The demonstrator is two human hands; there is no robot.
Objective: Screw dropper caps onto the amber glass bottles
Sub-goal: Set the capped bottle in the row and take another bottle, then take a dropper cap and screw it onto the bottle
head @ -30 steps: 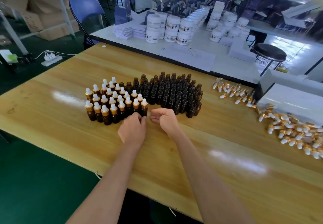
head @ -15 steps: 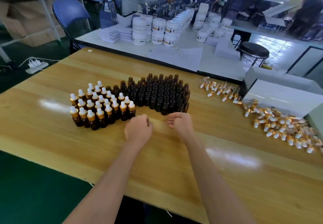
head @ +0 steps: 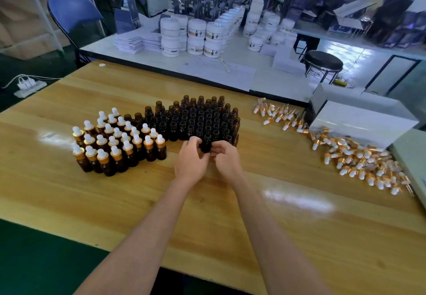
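Judging from the table (head: pixel 69 202), looked under half done. Noted capped bottles (head: pixel 117 142) blocked at left, a larger lot of open bottles (head: pixel 202 119) in the middle, and loose caps (head: pixel 359 158) spilled well off right by a white box (head: pixel 359 119). Found one bottle (head: pixel 205 143) at the open lot's front edge, between both hands. Saw left hand (head: pixel 191 161) fingers curled round its left side, gripping. Saw right hand (head: pixel 227 160) fingers curled against its lower right, but could not tell if gripping. Spotted no cap in either hand.
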